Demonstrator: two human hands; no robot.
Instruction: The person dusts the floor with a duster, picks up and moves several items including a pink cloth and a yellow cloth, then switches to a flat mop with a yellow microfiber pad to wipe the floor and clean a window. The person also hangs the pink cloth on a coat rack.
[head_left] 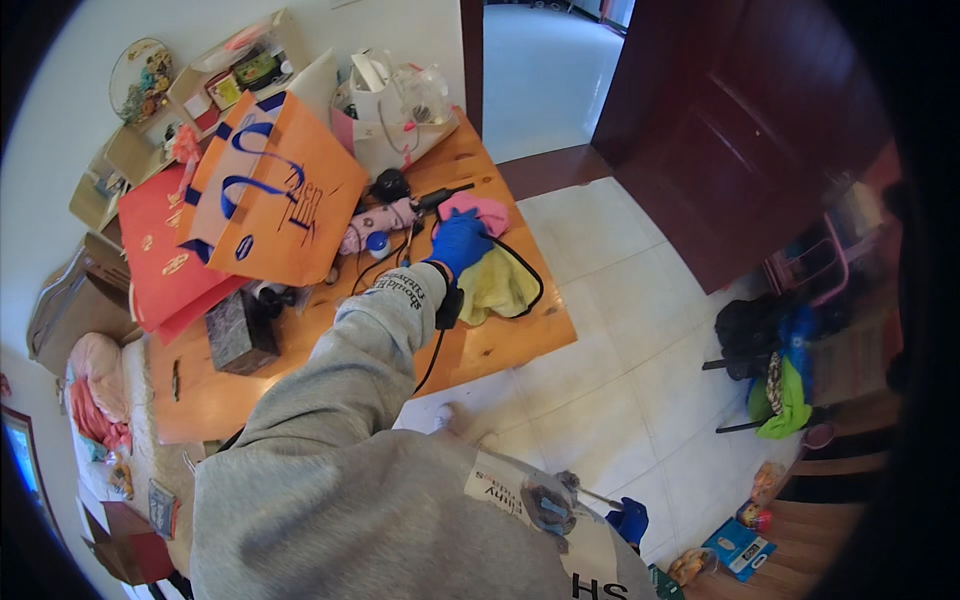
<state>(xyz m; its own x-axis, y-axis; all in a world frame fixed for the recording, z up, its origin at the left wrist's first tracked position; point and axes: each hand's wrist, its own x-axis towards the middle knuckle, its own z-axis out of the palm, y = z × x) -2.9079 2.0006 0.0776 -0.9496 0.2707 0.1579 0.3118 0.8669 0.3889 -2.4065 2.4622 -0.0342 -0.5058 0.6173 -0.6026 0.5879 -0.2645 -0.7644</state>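
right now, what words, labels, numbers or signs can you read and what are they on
Wording not copied; print stands here:
Orange bag: large dark lettering, dark oval label.
Red bag: gold marks, unreadably small.
Grey sweatshirt: dark lettering, sleeve and front.
Blue package: print too small.

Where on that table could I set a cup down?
The wooden table has bare wood between the yellow cloth and its near right corner, and between the dark box and the grey sleeve. Crowded: the far side, with an orange bag and red bag, and around the left hand.
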